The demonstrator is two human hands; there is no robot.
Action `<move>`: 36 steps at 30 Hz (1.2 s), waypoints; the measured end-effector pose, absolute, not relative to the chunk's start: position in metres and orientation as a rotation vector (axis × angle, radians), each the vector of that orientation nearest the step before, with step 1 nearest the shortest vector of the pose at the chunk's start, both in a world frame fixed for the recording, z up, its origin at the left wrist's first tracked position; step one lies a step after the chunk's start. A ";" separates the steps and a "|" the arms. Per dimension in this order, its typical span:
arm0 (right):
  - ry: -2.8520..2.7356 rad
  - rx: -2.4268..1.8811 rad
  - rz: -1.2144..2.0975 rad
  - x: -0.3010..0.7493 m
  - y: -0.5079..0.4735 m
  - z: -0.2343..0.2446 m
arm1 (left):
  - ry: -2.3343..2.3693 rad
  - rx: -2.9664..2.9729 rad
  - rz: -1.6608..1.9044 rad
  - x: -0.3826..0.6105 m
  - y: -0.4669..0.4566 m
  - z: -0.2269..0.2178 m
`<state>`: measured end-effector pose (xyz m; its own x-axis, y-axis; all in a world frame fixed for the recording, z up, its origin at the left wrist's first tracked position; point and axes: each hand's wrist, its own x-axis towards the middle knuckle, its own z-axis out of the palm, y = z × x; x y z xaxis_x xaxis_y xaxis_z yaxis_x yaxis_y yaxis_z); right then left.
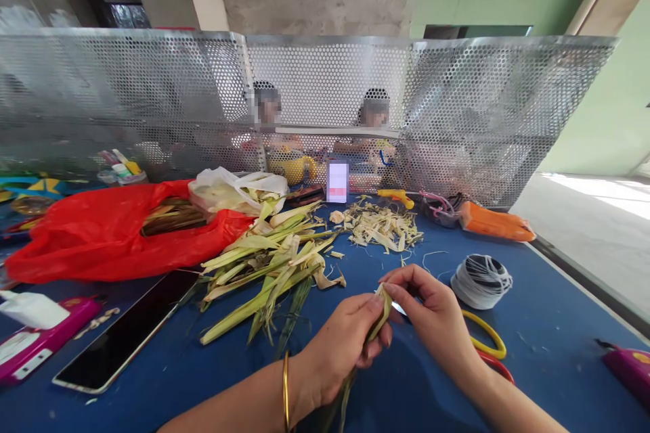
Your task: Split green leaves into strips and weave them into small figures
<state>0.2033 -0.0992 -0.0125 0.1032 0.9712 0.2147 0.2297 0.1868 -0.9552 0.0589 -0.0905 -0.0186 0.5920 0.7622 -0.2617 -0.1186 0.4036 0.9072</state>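
Observation:
My left hand, with a gold bangle at its wrist, is closed around a folded pale-green husk strip. Loose ends of the strip trail below the fist toward the table's front. My right hand pinches the strip's top end between thumb and fingers. Under my right hand lie scissors, their yellow handle and part of a red one showing beside the wrist. A ball of grey string sits to the right of that hand. Left of my hands, a pile of long husks spreads over the blue table.
Husk scraps lie behind my hands, near an upright phone. A red plastic bag, a dark phone and a magenta power strip are leftward. An orange packet stands before the perforated metal screen; two people sit beyond.

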 end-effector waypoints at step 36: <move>-2.359 -2.023 0.017 0.304 -0.131 -0.050 | 0.925 1.317 0.756 0.039 -0.065 -0.003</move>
<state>0.3044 -0.1306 -0.0495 -0.1521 0.9882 0.0186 0.9878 0.1526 -0.0302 0.0392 -0.0647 -0.0033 0.4554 0.8808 -0.1295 0.0488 0.1206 0.9915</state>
